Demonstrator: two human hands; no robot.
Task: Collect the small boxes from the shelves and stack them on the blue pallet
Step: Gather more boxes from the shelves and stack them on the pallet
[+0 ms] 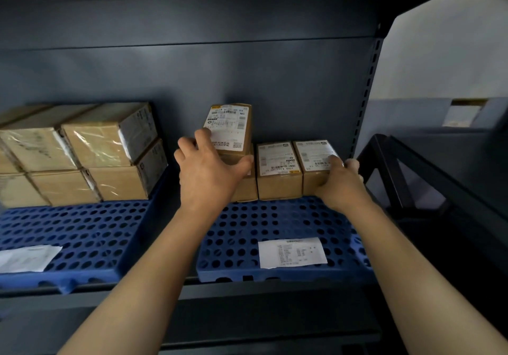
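Far left, a white paper slip (27,257) lies flat on the left pallet (90,233), blue hard plastic with round holes all over. Behind it sits a block of bigger cardboard cartons (82,154), two high, brown and glossy with clear tape, dark labels on their ends.

Now your left hand (209,173): it's on the top box (229,129), a small brown cardboard one with a white printed label facing you. Your fingers curl over its left edge and your thumb reaches along its lower front edge, so you're gripping it. It stands tipped up on the lower box (244,187), which your hand mostly hides.

Just beside that, the middle box (277,173) sits square on the right pallet (247,233), the same holed blue plastic, label on top, touching its neighbours. Nearer you on this pallet lies a second slip (292,252), flat and white.

Next, the end box (316,162), same cardboard with a shiny label. Your right hand (341,181) clasps its near right corner: thumb pressed on the label, fingers wrapped round the right side, where you can only see their tips.

Behind everything runs smooth grey metal shelving, with a slotted post (365,101) at the right and a dark frame (398,176) beyond it.
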